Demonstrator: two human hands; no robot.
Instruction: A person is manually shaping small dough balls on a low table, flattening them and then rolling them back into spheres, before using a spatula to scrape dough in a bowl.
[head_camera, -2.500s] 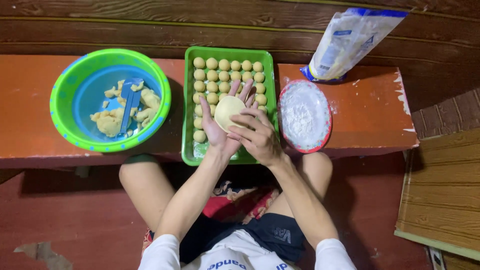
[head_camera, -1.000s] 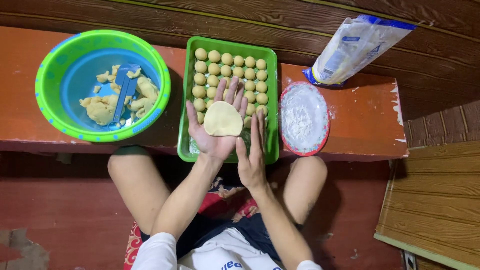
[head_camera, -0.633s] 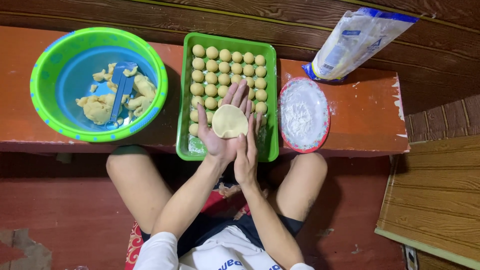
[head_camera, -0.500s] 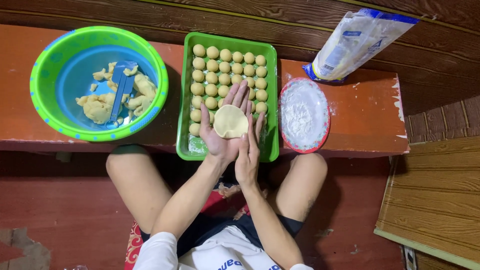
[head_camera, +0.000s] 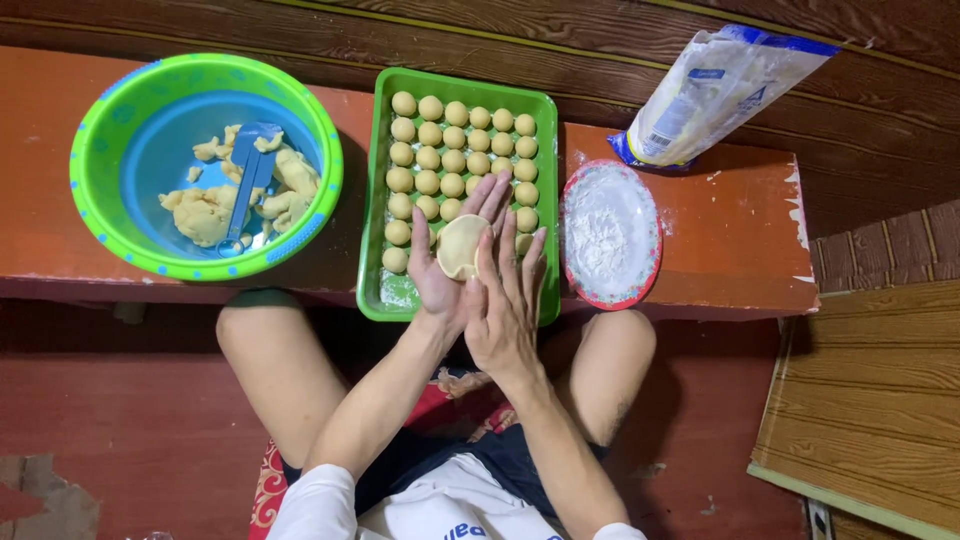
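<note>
On the orange wooden worktop (head_camera: 720, 250), far left, a round green plastic basin with a blue inside (head_camera: 205, 165), holding lumps of pale yellow dough (head_camera: 205, 212) and a blue plastic scraper (head_camera: 248, 170). Next, a green rectangular plastic tray (head_camera: 462, 92) filled with rows of small round dough balls (head_camera: 445, 140). Over its near end, left hand (head_camera: 445, 265) spread open palm-up, bearing a flattened round disc of pale dough (head_camera: 461, 246); right hand (head_camera: 505, 300) just beside it, fingers straight and spread, edge touching the disc (gripping nothing). Further right, a red-rimmed oval plate of white flour (head_camera: 610, 232); beyond, a clear plastic flour bag with blue print (head_camera: 710, 90) leaning on the wooden wall.
</note>
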